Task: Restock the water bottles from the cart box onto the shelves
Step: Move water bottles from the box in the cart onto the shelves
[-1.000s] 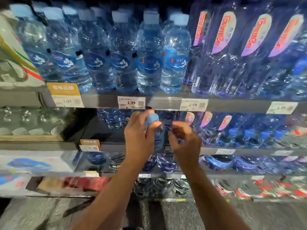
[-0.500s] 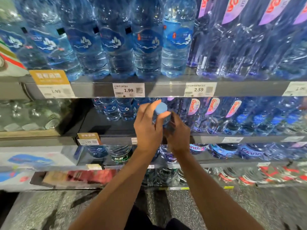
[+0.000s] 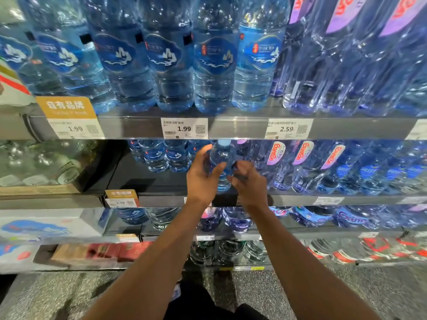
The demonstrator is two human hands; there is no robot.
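Head view: water bottle [image 3: 222, 161], upright on second shelf [image 3: 161, 181], cap above the grip. Left hand [image 3: 203, 175] clasps its body; right hand [image 3: 248, 181] beside, fingers loosely curled, empty. Likely light, smooth, squeezable; hold mid-body.

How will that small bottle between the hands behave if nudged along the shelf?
The small bottle looks full, so probably heavy for its size. It is tall and narrow, so a push near the cap may tip it; the left hand at its side could steady it. The clear plastic looks smooth, so it likely slides easily on the shelf.
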